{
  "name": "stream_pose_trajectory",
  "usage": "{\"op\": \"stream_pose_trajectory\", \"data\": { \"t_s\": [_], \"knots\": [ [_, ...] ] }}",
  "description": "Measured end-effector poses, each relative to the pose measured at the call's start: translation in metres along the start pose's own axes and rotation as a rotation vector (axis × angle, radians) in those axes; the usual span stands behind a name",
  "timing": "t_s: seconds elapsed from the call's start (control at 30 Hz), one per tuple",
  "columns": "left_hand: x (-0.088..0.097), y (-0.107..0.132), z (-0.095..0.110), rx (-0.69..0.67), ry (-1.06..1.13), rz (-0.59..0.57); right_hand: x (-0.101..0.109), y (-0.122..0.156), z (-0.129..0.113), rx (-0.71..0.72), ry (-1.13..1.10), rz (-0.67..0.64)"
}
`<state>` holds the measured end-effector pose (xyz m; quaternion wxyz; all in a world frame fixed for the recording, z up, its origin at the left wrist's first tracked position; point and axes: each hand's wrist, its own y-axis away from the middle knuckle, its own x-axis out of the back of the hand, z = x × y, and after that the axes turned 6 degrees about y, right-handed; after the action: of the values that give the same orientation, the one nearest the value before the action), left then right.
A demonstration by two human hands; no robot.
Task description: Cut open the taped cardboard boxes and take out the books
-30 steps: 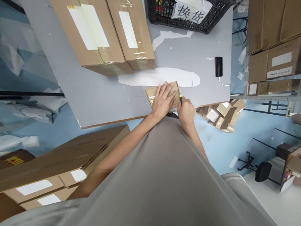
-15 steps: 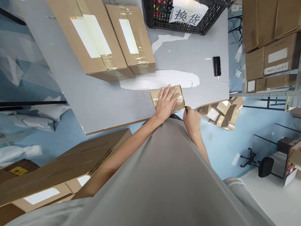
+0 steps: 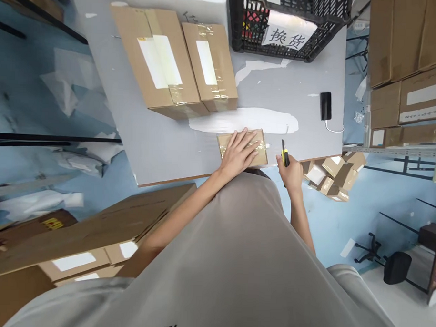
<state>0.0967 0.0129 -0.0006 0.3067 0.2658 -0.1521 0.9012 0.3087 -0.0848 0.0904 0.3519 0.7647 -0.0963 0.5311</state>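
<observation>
A small taped cardboard box (image 3: 259, 142) lies near the front edge of the grey table (image 3: 161, 142). My left hand (image 3: 238, 152) rests flat on top of it, fingers stretched out. To the right of the box, my right hand (image 3: 292, 171) is closed round a yellow and black utility knife (image 3: 284, 155), its tip pointing away from me over the table edge. The knife is apart from the box.
Two larger taped cartons (image 3: 164, 61) (image 3: 211, 65) lie further back on the table. A black crate (image 3: 287, 23) with a paper sign stands at the far edge. A phone (image 3: 326, 105) on a cable lies right. Small boxes (image 3: 332, 174) are piled on the floor; big cartons (image 3: 94, 235) stand left.
My right hand has pulled the knife away from the box's right end and now holds it clear to the right. My left hand stays on the box.
</observation>
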Motion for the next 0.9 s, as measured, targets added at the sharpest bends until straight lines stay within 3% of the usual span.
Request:
{"op": "stream_pose_trajectory", "data": {
  "t_s": [0.1,0.2,0.3,0.4,0.5,0.63,0.77,0.9],
  "knots": [
    [0.019,0.023,-0.013,0.041,-0.026,0.044,-0.038,-0.056,0.016,-0.074,-0.255,-0.09],
    [0.039,0.052,-0.027,0.104,-0.05,0.161,-0.075,-0.095,0.014,-0.133,-0.465,-0.194],
    [0.052,0.081,-0.032,0.199,-0.083,0.299,-0.099,-0.105,-0.002,-0.127,-0.624,-0.308],
    [0.055,0.1,-0.026,0.312,-0.094,0.421,-0.109,-0.099,-0.02,-0.102,-0.676,-0.417],
    [0.05,0.106,-0.016,0.387,-0.068,0.51,-0.105,-0.092,-0.029,-0.083,-0.693,-0.398],
    [0.032,0.099,-0.017,0.447,0.077,0.535,-0.081,-0.09,-0.017,-0.041,-0.694,-0.226],
    [0.009,0.088,-0.042,0.505,0.286,0.437,-0.053,-0.09,0.001,0.01,-0.536,-0.119],
    [-0.008,0.082,-0.07,0.539,0.374,0.323,-0.038,-0.083,0.004,0.016,-0.265,-0.085]
  ]
}}
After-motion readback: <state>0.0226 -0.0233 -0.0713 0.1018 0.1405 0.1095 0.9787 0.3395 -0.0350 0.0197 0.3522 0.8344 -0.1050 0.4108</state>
